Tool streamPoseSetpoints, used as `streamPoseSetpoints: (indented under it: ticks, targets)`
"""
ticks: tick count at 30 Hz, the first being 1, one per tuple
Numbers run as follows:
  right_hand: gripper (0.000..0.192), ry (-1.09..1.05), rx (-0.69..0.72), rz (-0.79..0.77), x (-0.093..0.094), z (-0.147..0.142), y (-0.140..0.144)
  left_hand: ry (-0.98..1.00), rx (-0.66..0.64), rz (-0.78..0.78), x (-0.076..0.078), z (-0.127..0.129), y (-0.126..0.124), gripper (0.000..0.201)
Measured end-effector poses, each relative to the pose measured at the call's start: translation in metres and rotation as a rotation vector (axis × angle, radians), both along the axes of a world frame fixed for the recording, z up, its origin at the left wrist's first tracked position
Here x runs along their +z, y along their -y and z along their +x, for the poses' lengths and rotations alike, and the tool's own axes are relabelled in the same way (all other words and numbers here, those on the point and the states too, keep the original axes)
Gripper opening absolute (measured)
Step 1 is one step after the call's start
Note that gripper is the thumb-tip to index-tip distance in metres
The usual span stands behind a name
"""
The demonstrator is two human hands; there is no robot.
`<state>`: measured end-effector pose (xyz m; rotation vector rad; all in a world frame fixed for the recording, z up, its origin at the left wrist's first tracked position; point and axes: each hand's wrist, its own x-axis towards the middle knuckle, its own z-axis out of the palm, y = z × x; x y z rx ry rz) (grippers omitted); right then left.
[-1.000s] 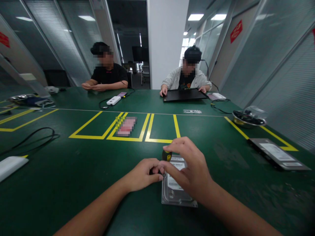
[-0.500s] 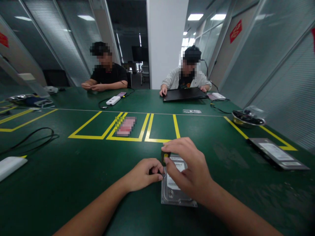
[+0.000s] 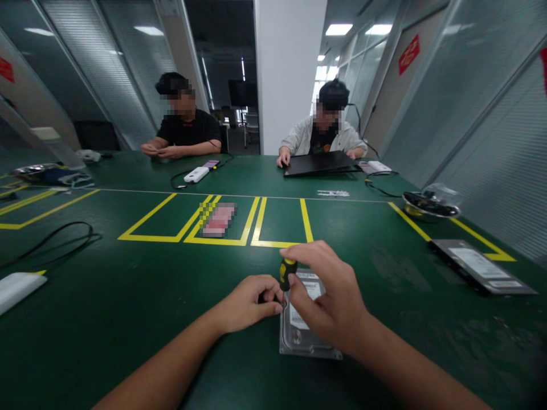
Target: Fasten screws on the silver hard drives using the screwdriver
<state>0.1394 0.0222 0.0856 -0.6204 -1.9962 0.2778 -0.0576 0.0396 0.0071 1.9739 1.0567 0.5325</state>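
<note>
A silver hard drive lies flat on the green table in front of me. My right hand grips a small screwdriver with a black and yellow handle, held upright over the drive's near left corner. My left hand rests at the drive's left edge, its fingertips pinched around the screwdriver's lower shaft. The tip is hidden by my fingers.
A second drive lies at the right; a metal bowl of parts stands behind it. Yellow tape boxes mark the table's middle. A black cable and a white device lie left. Two people sit across; one holds a dark laptop.
My right hand's fingers have shifted on the handle, so more of the yellow and black handle shows now. Both hands stay at the same corner of the drive.
</note>
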Motion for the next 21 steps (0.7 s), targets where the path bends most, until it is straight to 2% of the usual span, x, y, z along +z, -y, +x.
streamPoseSetpoints:
  ticks: [7,12,18,21]
  targets:
    - [0.023,0.022,-0.075,-0.015,-0.0004,-0.0006,0.0013,0.012,0.006,-0.044,0.0017,0.0000,0.0004,0.010]
    - [0.035,0.009,0.027,0.012,-0.0006,-0.0003,0.0005,0.017,-0.001,-0.012,0.0002,0.0004,-0.0001,0.008]
    - [0.026,0.032,-0.053,-0.006,-0.0007,-0.0008,0.0008,0.032,0.005,-0.039,0.0014,0.0005,0.0010,0.010]
    - [0.032,0.024,0.002,-0.014,0.0001,-0.0013,0.0011,0.029,0.008,-0.042,0.0021,0.0006,0.0009,0.008]
